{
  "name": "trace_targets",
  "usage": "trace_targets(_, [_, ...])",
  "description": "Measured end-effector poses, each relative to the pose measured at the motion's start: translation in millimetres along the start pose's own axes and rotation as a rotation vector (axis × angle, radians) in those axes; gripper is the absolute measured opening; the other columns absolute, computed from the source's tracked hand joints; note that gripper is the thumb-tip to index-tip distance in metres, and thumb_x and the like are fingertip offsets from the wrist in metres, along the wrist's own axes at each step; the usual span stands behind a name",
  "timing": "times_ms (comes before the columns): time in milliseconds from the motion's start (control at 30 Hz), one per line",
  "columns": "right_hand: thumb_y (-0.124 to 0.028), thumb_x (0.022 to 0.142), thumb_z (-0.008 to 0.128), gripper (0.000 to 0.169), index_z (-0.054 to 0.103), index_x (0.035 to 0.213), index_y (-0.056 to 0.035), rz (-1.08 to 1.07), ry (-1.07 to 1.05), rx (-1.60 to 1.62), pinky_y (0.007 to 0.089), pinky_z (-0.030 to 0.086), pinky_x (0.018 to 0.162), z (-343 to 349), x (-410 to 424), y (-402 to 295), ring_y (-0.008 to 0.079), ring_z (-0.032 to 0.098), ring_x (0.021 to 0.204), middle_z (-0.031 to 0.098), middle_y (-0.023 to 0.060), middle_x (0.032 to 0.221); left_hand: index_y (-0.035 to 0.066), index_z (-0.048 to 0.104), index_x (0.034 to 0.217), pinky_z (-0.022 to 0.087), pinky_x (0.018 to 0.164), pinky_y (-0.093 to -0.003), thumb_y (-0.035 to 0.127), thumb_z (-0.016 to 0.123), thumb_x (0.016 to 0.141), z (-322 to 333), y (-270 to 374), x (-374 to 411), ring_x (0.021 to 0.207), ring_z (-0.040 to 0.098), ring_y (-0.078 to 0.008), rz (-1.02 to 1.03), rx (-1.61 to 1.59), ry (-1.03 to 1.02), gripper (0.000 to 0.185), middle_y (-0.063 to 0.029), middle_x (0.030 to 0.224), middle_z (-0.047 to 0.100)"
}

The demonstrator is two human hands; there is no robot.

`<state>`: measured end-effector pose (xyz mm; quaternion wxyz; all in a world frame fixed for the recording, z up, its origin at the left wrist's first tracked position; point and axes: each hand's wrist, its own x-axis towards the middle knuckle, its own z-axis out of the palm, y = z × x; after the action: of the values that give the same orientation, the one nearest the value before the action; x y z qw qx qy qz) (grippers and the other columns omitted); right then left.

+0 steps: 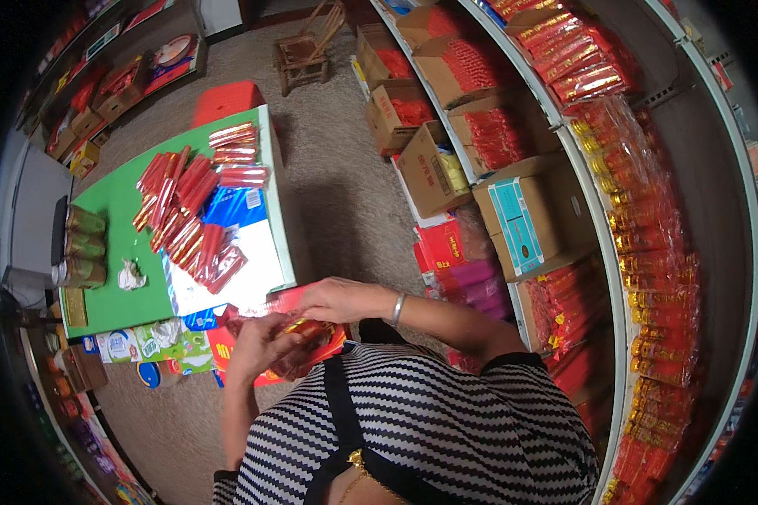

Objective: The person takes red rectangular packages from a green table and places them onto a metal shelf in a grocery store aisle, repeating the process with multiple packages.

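Close in front of my body, my left hand point(266, 344) and my right hand point(331, 302) meet over a red plastic package point(297, 353) with gold print. The left thumb and fingers pinch its upper part; the right fingertips touch its top edge, and what they grip is partly hidden. Beneath lies a red printed bag or box point(227, 353). Just beyond, on the green table point(120, 221), many red-and-gold wrapped bundles point(186, 202) lie in a loose heap, partly over a blue and white plastic sheet point(252, 259).
Several jars point(83, 246) and a crumpled white tissue point(131, 275) are on the table's left part. A red plastic stool point(227, 101) is at its far end. Metal shelves point(568, 151) with cardboard boxes point(530, 214) run along the right. A wooden chair point(303, 53) stands farther off.
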<state>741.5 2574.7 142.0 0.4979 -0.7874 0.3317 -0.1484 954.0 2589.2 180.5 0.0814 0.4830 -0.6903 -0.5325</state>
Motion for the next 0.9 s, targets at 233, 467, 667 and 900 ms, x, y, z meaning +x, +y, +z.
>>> trace_targets(233, [-0.022, 0.078, 0.056, 0.026, 0.057, 0.085, 0.0025, 0.225, 0.010, 0.199, 0.0312, 0.044, 0.057, -29.9, -96.6, 46.1, 0.0190, 0.055, 0.061, 0.059, 0.0124, 0.069, 0.000, 0.059, 0.091, 0.046, 0.066, -0.0341, 0.020, 0.067, 0.071, 57.6, 59.2, 86.2, 0.073, 0.060, -0.0279, 0.097, 0.205, -0.341, 0.029, -0.0181, 0.077, 0.060])
trace_targets(467, [-0.021, 0.083, 0.056, 0.016, 0.056, 0.079, -0.0060, 0.588, 0.631, 0.875, 0.0206, 0.039, 0.047, -75.1, -185.6, 129.7, 0.0071, 0.048, 0.053, 0.053, 0.0014, 0.064, -0.003, 0.048, 0.106, 0.046, 0.069, -0.0332, 0.011, 0.060, 0.076, 63.2, 68.1, 147.1, 0.081, 0.057, -0.0274, 0.302, 0.016, 0.233, 0.035, -0.0160, 0.097, 0.049])
trace_targets(667, [-0.018, 0.085, 0.052, 0.008, 0.051, 0.087, -0.0105, 0.279, 1.543, 1.248, 0.0193, 0.037, 0.046, -182.5, -228.7, 245.1, 0.0073, 0.047, 0.058, 0.052, -0.0012, 0.071, -0.003, 0.051, 0.103, 0.047, 0.064, -0.0293, 0.009, 0.058, 0.079, 43.5, -1.8, 129.8, 0.073, 0.057, -0.0202, -0.027, -0.008, 0.453, 0.028, -0.0140, 0.087, 0.056])
trace_targets(900, [-0.033, 0.090, 0.042, 0.028, 0.050, 0.087, -0.0068, 0.351, 1.827, 1.258, 0.0288, 0.044, 0.050, -277.7, -254.7, 369.5, 0.0158, 0.052, 0.058, 0.056, 0.0074, 0.074, -0.001, 0.053, 0.098, 0.046, 0.067, -0.0313, 0.014, 0.057, 0.081, 56.5, -59.7, 96.0, 0.074, 0.057, -0.0214, -0.203, 0.060, 0.589, 0.023, -0.0134, 0.083, 0.057])
